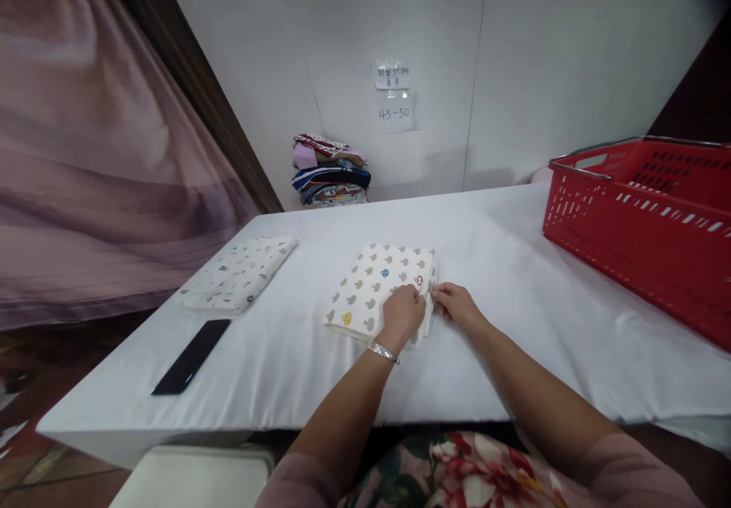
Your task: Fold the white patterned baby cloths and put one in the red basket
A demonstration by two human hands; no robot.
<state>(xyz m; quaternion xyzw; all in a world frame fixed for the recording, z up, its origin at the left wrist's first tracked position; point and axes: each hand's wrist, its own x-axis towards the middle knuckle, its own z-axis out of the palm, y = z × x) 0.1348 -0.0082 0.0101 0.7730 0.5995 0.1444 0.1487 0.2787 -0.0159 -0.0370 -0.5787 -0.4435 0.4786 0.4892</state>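
A folded white cloth (361, 289) printed with grey mushroom shapes and a few coloured ones lies flat on the white-covered table (285, 371). My left hand (403, 313), with a silver bracelet at the wrist, rests on its right part, fingers curled and closed at the right edge. At that same edge, my right hand (455, 304) pinches the layered side of the cloth between thumb and fingers. The fingertips of both hands are close together but apart. What lies under the left palm is hidden.
A second folded white cloth (240, 272) with small dark prints lies to the left, near a black phone-like slab (193, 357). On the right stands a red plastic basket (633, 241). Folded fabrics (331, 173) are stacked against the wall. A pale stool (199, 477) sits below the front edge.
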